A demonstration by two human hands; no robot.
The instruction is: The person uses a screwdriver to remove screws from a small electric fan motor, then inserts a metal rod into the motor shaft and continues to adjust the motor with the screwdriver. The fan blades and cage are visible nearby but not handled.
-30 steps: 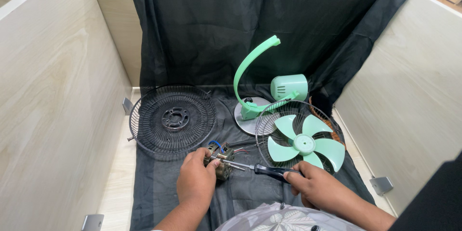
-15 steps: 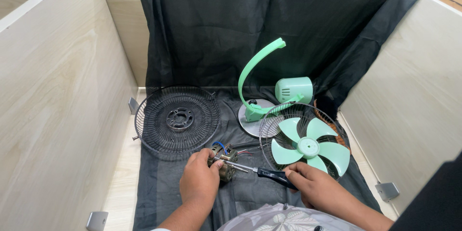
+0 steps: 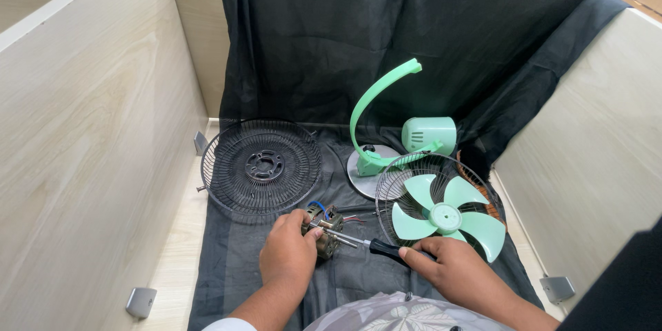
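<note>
Left hand (image 3: 288, 256) reaches in from the bottom edge, wrist straight, fingers curled over a small fan motor (image 3: 324, 229) and clasping it against the black cloth (image 3: 234, 262) low in the middle of the scene. Thin red and blue wires (image 3: 331, 211) trail from the motor's far side. Right hand (image 3: 458, 270) comes in from the lower right, knuckles up, fingers closed around the black handle of a screwdriver (image 3: 372, 245); the metal shaft lies nearly level and points left, its tip at the motor. Just behind the right hand a green fan blade (image 3: 445, 218) lies in a wire grille (image 3: 414, 169). A second round black grille (image 3: 261, 167) lies flat beyond the left hand. Farther back a green curved stand (image 3: 376, 107) rises from a round base (image 3: 362, 178), with a green motor housing (image 3: 429, 135) beside it. Pale wooden walls (image 3: 89, 131) enclose the counter on the left and right; the cloth drapes up the back.
</note>
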